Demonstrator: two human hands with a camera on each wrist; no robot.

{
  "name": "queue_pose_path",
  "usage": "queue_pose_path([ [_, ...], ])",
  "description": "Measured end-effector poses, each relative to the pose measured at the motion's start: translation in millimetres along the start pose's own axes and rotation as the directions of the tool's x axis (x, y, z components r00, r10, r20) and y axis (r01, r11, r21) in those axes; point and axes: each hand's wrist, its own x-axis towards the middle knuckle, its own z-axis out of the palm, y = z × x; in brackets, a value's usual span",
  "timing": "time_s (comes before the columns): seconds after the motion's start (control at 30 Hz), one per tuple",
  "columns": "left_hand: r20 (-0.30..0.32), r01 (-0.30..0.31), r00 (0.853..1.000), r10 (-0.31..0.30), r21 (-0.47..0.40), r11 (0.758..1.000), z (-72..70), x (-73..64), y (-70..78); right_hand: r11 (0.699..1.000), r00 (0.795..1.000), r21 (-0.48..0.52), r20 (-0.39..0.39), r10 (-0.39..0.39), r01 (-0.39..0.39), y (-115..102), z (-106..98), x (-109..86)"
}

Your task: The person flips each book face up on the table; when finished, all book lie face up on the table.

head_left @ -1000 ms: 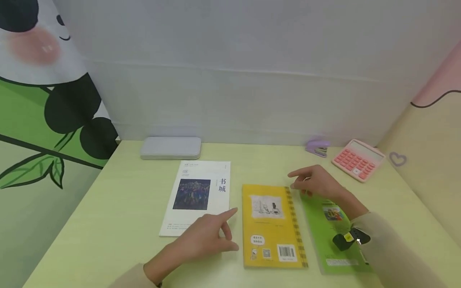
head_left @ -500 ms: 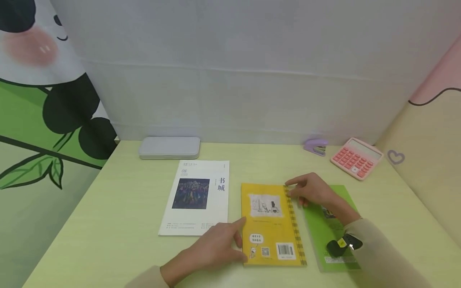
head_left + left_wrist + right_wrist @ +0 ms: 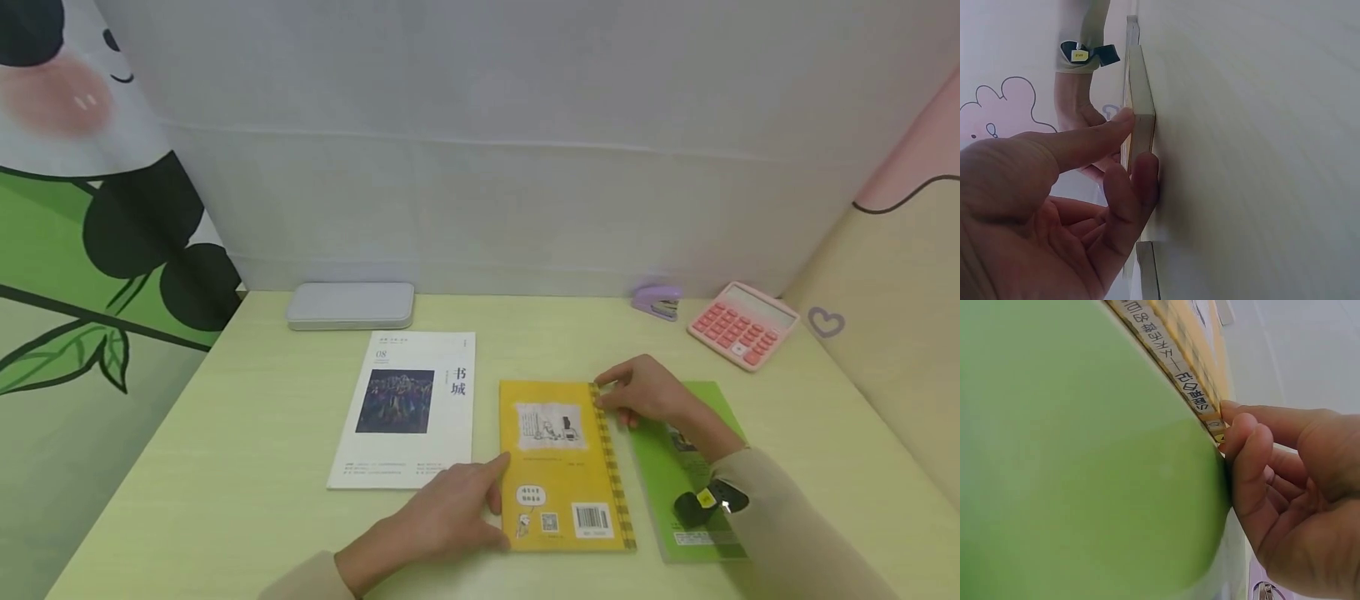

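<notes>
A yellow paperback book (image 3: 555,458), back cover up with a barcode near its bottom, lies on the pale table. My left hand (image 3: 453,512) holds its left edge near the lower corner. In the left wrist view, the thumb and fingers of that hand (image 3: 1041,206) bracket the page edges of the book (image 3: 1142,87). At the upper end of the checked spine, my right hand (image 3: 648,390) pinches the far right corner. The right wrist view shows the fingertips of this hand (image 3: 1297,487) at the end of the lettered spine (image 3: 1175,359).
Under my right forearm lies a green book (image 3: 651,475). A white magazine (image 3: 450,433) sits to the left of the yellow book. Along the back are a pale grey case (image 3: 350,305), a purple stapler (image 3: 657,302) and a pink calculator (image 3: 742,325), before a white sheet.
My left hand has moved right onto the yellow book's left edge. My right hand has come down and left to its upper right corner. The book stays in nearly the same place.
</notes>
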Motion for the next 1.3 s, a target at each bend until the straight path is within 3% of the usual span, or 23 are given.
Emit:
queue_pose_path([
  [0.3,-0.019,-0.003,1.000,0.003,0.013,1.000,3.8,1.9,0.0,0.999,1.000,0.035,0.016,0.021,-0.022,0,-1,-1.8],
  [0.5,-0.008,0.022,1.000,-0.022,0.015,1.000,3.7,1.3,1.5,0.998,1.000,0.062,0.007,-0.016,0.016,3,-6,-7.3],
  [0.83,-0.012,0.024,1.000,-0.023,0.057,0.998,0.9,0.5,2.2,0.966,0.994,0.239,0.021,-0.103,0.095,5,-17,-17.5],
  [1.07,-0.016,0.013,1.000,-0.012,0.072,0.997,1.3,-0.6,1.8,0.961,0.979,0.223,0.077,-0.188,0.167,13,-19,-13.0],
  [1.3,-0.014,0.010,1.000,-0.009,0.064,0.998,1.0,-2.9,1.1,0.967,0.978,0.188,0.082,-0.192,0.174,15,-15,-9.7],
])
